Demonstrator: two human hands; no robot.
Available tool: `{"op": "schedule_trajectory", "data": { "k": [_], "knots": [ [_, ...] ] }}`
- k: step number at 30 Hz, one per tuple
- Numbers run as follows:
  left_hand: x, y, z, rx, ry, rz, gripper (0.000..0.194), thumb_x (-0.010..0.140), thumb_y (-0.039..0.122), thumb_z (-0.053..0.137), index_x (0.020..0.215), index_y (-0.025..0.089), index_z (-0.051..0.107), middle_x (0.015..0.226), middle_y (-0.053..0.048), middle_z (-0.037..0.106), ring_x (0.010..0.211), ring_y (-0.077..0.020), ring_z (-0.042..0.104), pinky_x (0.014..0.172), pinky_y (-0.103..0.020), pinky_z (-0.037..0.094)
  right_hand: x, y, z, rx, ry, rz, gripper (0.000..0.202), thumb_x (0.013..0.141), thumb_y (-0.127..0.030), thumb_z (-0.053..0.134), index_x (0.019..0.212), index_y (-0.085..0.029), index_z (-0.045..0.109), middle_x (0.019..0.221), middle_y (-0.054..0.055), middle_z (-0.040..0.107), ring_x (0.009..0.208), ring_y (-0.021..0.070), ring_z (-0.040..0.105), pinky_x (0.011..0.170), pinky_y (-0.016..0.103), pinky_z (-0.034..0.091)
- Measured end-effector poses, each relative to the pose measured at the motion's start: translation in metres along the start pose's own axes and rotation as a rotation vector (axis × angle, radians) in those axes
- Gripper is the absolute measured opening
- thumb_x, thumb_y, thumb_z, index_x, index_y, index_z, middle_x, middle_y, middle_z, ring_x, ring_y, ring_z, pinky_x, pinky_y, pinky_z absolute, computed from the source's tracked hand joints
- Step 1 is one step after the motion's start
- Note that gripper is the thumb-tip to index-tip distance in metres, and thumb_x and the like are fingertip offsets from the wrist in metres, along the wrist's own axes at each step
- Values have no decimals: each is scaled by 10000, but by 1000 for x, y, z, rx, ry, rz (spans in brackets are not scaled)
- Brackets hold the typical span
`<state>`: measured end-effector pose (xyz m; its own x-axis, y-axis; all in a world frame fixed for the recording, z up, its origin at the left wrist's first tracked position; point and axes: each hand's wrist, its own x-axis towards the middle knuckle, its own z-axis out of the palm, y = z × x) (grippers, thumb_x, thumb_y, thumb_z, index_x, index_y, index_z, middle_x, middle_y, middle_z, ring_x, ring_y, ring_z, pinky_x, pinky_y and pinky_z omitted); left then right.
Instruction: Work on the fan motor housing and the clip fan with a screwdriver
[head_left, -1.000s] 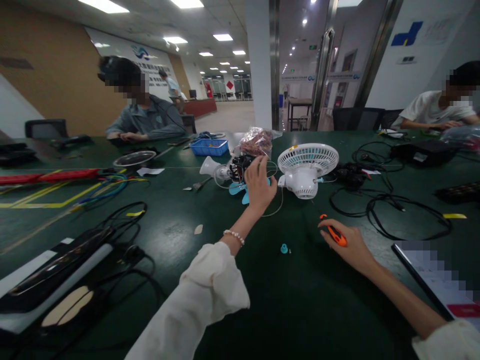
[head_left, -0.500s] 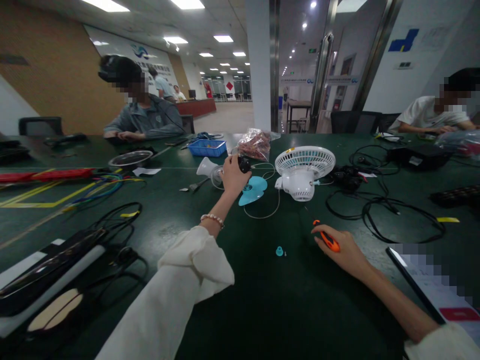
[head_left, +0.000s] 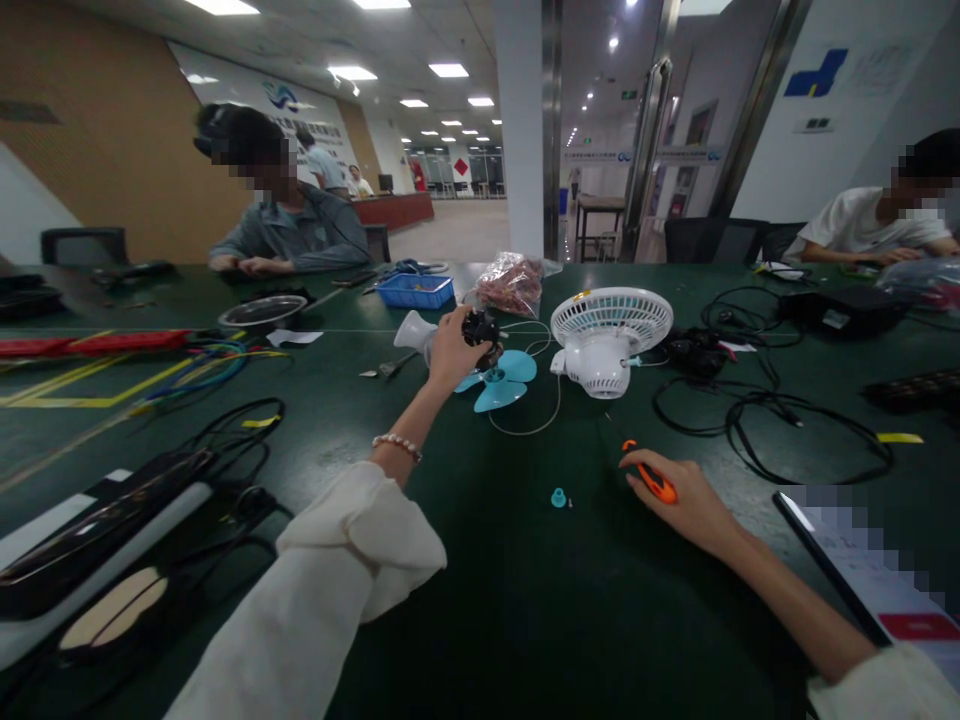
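Observation:
My left hand [head_left: 452, 352] is closed around a black fan motor [head_left: 481, 328], with a light-blue fan blade [head_left: 501, 382] just below it and a white fan base [head_left: 414, 332] at its left. My right hand [head_left: 684, 495] grips an orange-and-black screwdriver [head_left: 655, 482], its thin shaft pointing away toward the white fan housing and grille [head_left: 600, 365]. That housing lies on the table, joined to a pale cord. Between my hands, nearer to me, sit a small blue cap [head_left: 558, 497] and a tiny screw [head_left: 570, 503].
Behind my left hand stand a blue tray [head_left: 415, 292] and a clear bag [head_left: 512, 284] of reddish items. Black cables [head_left: 806, 440] and a tablet [head_left: 870, 570] lie at right. Power strips [head_left: 105, 535] and wires are at left. Two people sit across the table.
My left hand has shifted slightly left, and the blade beneath the motor has turned, showing more of its lobes. My right hand keeps its hold on the screwdriver.

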<state>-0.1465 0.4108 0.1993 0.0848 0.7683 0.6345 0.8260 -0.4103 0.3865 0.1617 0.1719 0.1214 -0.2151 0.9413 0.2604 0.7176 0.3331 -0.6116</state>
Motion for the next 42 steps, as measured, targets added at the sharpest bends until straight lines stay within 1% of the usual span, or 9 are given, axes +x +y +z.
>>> {"op": "schedule_trajectory", "data": {
  "k": [6,11,13,17,23,28,31,37,42],
  "knots": [
    [-10,-11,-23,-111,-122,155,639,654,348,691,1240,201,484,1201,-55,581,1144,-246,545,1024,-414,426,-2,-2,-1,-3,-4,-5,231,904,-341,494,1073,-244,618,742,-16,650,573,139,591,581,247,418],
    [-27,-4,-41,-184,-191,238,624,673,365,678,1246,211,485,1231,-47,581,1146,-236,553,1028,-402,430,-1,4,-2,-51,21,20,253,902,-385,497,1082,-254,617,765,-5,671,587,159,615,576,262,433],
    [-33,1,-47,-185,-200,265,620,675,358,683,1246,212,490,1238,-49,581,1157,-242,548,1030,-398,431,-1,9,-1,-88,26,37,264,907,-399,491,1098,-259,609,833,9,692,651,179,645,619,282,457],
    [-43,9,-57,-190,-198,298,596,681,338,692,1234,211,510,1248,-55,581,1161,-246,548,1026,-396,435,1,18,-2,-156,55,14,288,914,-403,489,1130,-249,601,1050,57,683,904,229,662,772,339,488],
    [-55,12,-66,-264,-220,283,570,709,323,692,1242,221,516,1270,-49,586,1150,-225,563,982,-361,466,2,20,-2,-242,66,-4,337,902,-430,511,1161,-238,608,1005,80,626,939,242,610,825,382,492],
    [-73,17,-77,-269,-202,276,577,693,323,725,1229,231,534,1224,-48,621,1093,-220,599,947,-371,492,2,21,-1,-299,-7,-9,416,889,-505,510,1209,-256,607,1021,93,584,967,261,567,853,433,489],
    [-85,19,-83,-295,-186,285,572,697,307,731,1228,234,532,1221,-49,626,1118,-217,590,962,-372,491,0,24,0,-320,-3,-9,416,898,-508,491,1213,-268,617,1041,102,565,980,269,554,862,456,492],
    [-97,15,-84,-388,-167,279,569,722,338,728,1243,243,520,1236,-60,614,1139,-215,584,970,-382,502,-1,25,3,-363,107,-26,391,890,-480,507,1203,-277,623,1216,129,495,1092,320,503,889,517,487],
    [-100,9,-87,-387,-123,233,574,726,321,731,1251,253,508,1249,-60,599,1168,-222,572,989,-390,492,-1,9,7,-361,80,-108,368,899,-409,514,1240,-289,586,1296,117,477,1208,335,430,956,547,452]
  ]
}}
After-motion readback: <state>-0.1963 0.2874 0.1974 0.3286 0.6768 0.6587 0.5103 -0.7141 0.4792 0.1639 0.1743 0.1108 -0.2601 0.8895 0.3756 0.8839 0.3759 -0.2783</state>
